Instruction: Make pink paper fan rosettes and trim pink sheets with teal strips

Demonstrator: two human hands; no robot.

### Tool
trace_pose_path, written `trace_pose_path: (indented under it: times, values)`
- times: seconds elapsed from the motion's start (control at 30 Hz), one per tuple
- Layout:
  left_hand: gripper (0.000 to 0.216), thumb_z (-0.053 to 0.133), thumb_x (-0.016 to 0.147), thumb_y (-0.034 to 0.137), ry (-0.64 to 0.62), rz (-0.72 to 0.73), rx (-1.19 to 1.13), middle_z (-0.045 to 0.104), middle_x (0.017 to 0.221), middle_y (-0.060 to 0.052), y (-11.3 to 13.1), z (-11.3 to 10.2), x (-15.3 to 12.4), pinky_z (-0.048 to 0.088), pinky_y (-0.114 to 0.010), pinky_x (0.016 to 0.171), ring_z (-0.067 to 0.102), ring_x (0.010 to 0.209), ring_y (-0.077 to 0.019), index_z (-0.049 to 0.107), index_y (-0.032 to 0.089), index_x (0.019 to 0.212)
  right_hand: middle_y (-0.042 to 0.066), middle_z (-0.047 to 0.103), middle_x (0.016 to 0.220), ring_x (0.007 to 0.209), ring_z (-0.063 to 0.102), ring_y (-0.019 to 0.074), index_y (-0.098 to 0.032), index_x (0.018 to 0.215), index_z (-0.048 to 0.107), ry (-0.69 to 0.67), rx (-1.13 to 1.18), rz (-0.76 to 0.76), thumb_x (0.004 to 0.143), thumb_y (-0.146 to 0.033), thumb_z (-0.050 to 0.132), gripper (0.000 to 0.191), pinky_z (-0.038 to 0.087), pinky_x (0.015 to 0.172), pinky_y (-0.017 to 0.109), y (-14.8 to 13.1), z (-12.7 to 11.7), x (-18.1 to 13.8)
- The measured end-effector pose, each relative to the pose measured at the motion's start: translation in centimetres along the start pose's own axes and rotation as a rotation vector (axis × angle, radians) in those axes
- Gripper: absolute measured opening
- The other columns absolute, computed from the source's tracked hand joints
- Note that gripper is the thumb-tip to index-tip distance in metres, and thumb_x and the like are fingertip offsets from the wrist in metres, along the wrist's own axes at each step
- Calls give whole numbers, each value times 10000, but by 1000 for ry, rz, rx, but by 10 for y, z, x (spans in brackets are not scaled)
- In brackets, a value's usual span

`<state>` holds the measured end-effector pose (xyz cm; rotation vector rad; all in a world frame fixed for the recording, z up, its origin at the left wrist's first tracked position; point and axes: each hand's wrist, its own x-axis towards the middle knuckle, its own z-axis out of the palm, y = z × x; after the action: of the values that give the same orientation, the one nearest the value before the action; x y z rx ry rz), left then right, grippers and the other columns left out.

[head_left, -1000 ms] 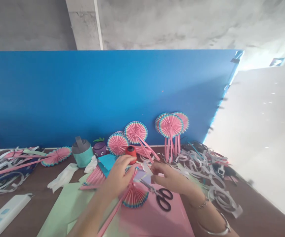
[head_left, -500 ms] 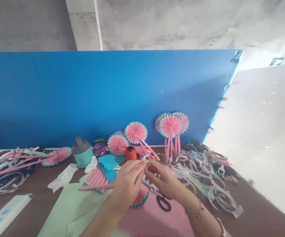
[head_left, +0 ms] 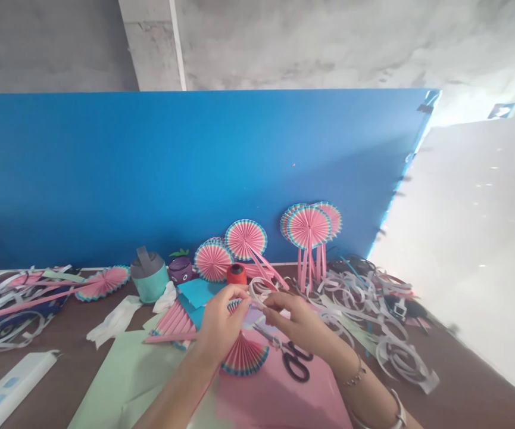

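My left hand [head_left: 220, 322] is closed in a pinch on the top of a half-open pink pleated paper fan [head_left: 244, 356] with a teal edge, held over a pink sheet [head_left: 279, 399]. My right hand [head_left: 299, 325] is closed too, its fingertips pinching a thin curled white strip [head_left: 257, 290] just right of the left fingers. Black-handled scissors [head_left: 293, 360] lie on the pink sheet under my right wrist. A red thread spool [head_left: 236, 274] stands just behind both hands.
Finished pink round fans [head_left: 309, 226] lean on the blue partition [head_left: 194, 167]. A teal cup with a grey lid [head_left: 149, 277] and a purple pot [head_left: 180, 268] stand left of them. Curled white strips [head_left: 373, 316] pile up right and far left. A green sheet [head_left: 123, 381] lies front left.
Both hands first closed together above the fan, hiding most of it. Now they have parted slightly and the fan shows again; my right hand has drawn the white strip up.
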<state>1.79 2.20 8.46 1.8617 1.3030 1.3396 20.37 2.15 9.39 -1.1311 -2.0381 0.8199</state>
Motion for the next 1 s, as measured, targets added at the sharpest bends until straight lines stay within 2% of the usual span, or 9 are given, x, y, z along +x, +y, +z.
trace_pose_path:
  times: [0.13,0.27,0.5,1.0]
  values:
    - [128,535,809,273,36,-73,4,717,863,-42,1,-6,3,488,-311,800,656,841,-201,626,196,761,26,626,702,676,552,151,-176,732,641,86,-87,-67,915,-319,479,283,414,616,253,9,-4,3]
    - [146,552,780,291,17,-126,-30,687,715,-16,3,-8,4,486,-290,735,642,736,-189,620,193,698,24,623,691,662,537,149,-171,749,668,102,-84,-76,906,-327,482,289,409,596,246,16,-5,5]
    - [150,547,762,305,19,-110,-15,688,711,-16,5,-5,3,482,-286,730,635,731,-188,617,197,683,20,615,655,635,537,150,-166,732,691,118,-72,-39,892,-317,471,311,414,579,248,14,-6,5]
    - [156,538,765,299,37,-95,10,693,704,-18,9,-7,2,502,-299,713,639,710,-193,625,197,685,27,640,665,626,555,155,-176,801,712,81,-86,-98,910,-268,449,299,434,601,270,7,-13,3]
